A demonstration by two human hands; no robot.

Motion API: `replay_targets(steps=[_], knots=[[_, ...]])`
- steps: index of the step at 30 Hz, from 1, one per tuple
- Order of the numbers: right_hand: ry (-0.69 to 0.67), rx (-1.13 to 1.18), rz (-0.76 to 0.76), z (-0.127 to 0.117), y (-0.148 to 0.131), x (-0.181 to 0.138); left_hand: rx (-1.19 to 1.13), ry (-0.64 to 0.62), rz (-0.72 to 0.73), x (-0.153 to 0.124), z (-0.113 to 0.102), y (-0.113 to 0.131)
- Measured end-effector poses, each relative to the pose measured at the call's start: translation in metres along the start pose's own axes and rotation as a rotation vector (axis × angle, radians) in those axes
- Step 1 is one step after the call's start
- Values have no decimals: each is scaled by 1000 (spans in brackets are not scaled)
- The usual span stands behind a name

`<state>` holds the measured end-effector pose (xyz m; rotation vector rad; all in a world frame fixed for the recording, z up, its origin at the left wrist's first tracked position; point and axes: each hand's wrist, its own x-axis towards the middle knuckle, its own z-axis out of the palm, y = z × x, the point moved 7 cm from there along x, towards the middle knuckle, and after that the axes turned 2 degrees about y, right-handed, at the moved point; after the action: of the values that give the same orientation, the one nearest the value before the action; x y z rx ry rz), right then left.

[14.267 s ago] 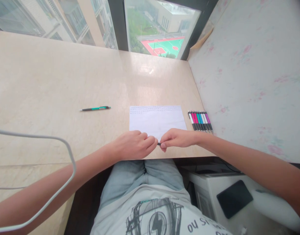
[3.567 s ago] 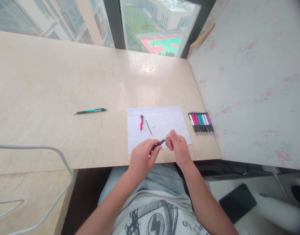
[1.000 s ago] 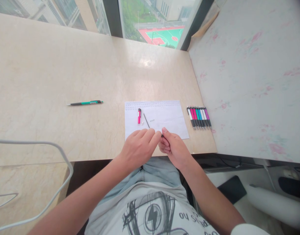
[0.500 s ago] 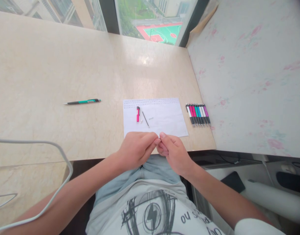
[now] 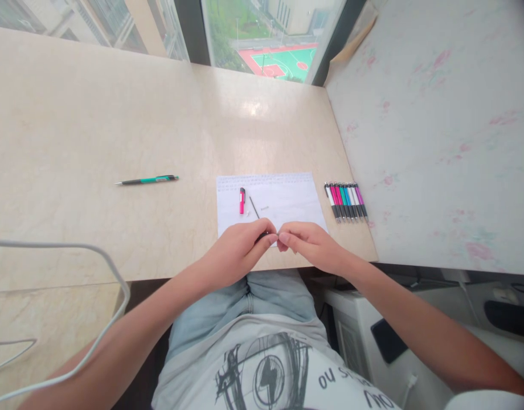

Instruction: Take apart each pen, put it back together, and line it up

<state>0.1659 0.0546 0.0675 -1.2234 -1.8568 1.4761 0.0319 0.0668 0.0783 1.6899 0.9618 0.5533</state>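
Head view: left hand grips a pen barrel; right hand pinches its right end. A knock to the paper could roll the spring away.

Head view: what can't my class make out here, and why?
Head view:
Dark piece in the left hand: mostly covered by its grip.
Whatever the right hand may hold: covered by its grip.
Thin dark rod: lower end behind left hand.
Writing on the paper: too small to read.
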Motion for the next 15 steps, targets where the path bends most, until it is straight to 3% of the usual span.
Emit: replay_targets(steps=[2, 6, 11, 15], knots=[[-166, 121, 62, 6, 2, -1, -15, 5, 32, -2, -3, 4], [-415, 411, 125, 20, -5, -7, -321, 47, 69, -6, -3, 2], [-496, 759, 171, 42, -8, -13, -679, 162, 97, -12, 8, -10], [-459, 972, 187, 57, -8, -19, -936, 22, 26, -19, 30, -17]])
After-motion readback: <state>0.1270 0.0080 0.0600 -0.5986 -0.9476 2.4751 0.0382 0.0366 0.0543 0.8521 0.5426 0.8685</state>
